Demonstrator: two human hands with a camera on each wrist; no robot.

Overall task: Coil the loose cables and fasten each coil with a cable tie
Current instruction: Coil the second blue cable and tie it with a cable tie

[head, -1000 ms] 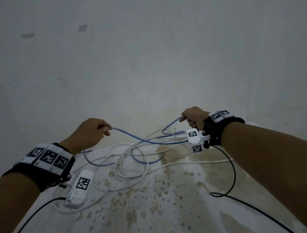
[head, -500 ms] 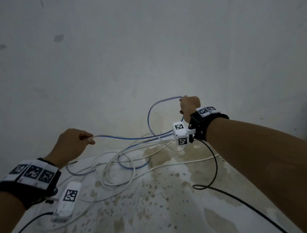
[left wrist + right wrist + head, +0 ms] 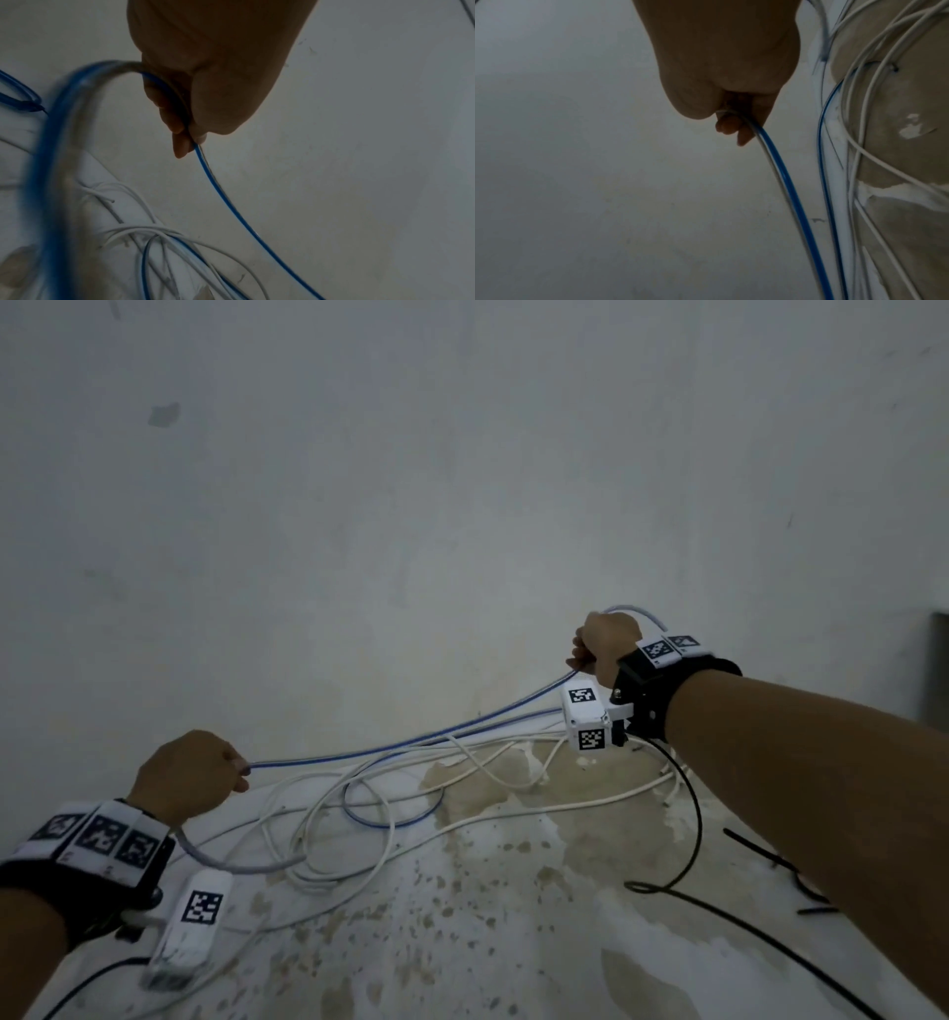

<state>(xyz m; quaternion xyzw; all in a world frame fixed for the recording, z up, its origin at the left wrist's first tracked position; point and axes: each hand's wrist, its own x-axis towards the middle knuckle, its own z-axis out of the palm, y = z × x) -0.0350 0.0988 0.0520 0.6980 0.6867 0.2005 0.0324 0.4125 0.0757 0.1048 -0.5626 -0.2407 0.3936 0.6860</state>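
Observation:
A thin blue-and-clear cable point(image 3: 411, 742) stretches in the air between my two hands. My left hand point(image 3: 190, 775) pinches it low on the left; the left wrist view shows thumb and fingers point(image 3: 185, 130) closed round the blue cable point(image 3: 231, 205). My right hand point(image 3: 603, 644) holds it higher at the right near the wall, with a loop point(image 3: 637, 613) arching over the hand. In the right wrist view the cable point(image 3: 790, 192) runs down out of the curled fingers point(image 3: 731, 123). More of it lies looped on the floor point(image 3: 395, 814). No cable tie is in view.
Several white cables point(image 3: 328, 819) lie tangled on the stained floor point(image 3: 462, 916) below the hands. Black leads point(image 3: 688, 814) trail from the wrist cameras. Thin black strips point(image 3: 801, 880) lie at the right. A pale wall point(image 3: 462, 505) rises right behind.
My right hand has risen and moved right toward the wall, drawing the blue cable taut. The left hand has dropped lower and to the left, still holding the cable.

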